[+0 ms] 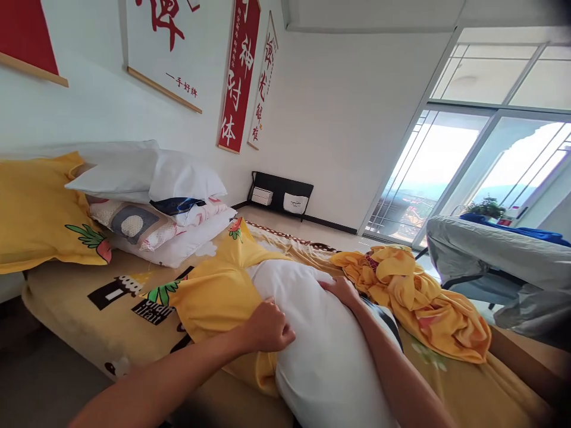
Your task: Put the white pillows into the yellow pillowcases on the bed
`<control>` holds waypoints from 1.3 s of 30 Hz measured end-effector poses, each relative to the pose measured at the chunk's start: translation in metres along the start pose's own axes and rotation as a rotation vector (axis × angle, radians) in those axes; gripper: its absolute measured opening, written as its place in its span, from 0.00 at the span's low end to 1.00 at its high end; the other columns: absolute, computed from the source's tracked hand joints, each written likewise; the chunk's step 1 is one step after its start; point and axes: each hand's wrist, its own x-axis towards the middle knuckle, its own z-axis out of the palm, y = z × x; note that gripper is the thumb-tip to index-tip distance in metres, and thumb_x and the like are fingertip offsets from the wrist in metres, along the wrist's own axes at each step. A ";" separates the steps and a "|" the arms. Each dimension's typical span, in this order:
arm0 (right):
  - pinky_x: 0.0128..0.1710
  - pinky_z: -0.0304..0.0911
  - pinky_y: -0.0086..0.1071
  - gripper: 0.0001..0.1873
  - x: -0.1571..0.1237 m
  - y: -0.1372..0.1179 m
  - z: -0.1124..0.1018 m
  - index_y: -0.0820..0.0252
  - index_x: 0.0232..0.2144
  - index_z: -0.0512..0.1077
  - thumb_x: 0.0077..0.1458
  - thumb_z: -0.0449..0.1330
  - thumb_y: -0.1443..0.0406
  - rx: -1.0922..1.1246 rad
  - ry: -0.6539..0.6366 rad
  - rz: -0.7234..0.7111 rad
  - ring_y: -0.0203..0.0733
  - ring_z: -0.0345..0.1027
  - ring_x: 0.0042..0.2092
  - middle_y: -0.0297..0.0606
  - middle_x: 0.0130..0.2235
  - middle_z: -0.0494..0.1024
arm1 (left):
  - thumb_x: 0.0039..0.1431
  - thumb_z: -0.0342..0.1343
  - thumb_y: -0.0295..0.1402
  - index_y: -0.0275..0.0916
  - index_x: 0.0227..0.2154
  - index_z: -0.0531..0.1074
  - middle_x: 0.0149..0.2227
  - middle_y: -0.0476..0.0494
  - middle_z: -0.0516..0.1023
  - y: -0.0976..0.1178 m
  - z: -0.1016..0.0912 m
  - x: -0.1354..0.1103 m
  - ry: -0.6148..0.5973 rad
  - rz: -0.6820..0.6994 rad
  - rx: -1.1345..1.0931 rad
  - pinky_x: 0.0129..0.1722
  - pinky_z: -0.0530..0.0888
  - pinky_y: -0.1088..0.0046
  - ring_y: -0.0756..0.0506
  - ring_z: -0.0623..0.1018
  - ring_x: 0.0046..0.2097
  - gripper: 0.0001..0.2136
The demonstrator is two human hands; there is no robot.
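Note:
A plump white pillow [328,345] lies across the bed in front of me, its far end partly inside a yellow pillowcase [218,291] printed with green leaves. My left hand [270,327] is closed in a fist at the pillowcase's open edge, gripping the yellow cloth against the pillow's left side. On the pillow's upper right side, my right hand [342,291] is bent around the white fabric and holds it; some of its fingertips are hidden. The near end of the pillow runs out of view at the bottom.
Stacked pillows [156,202] and a filled yellow pillow [40,214] sit at the left by the wall. A crumpled yellow cloth [414,297] lies on the bed's right side. Beyond it stands a plastic-covered chair [499,255]. A black shelf [281,196] is at the back.

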 end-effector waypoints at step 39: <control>0.35 0.56 0.34 0.17 -0.140 -0.052 -0.122 0.62 0.41 0.74 0.59 0.57 0.55 -0.261 0.731 -0.623 0.39 0.66 0.28 0.37 0.24 0.76 | 0.57 0.42 0.18 0.32 0.42 0.69 0.37 0.34 0.72 0.031 -0.153 0.039 0.362 -0.284 0.635 0.31 0.65 0.66 0.39 0.73 0.39 0.14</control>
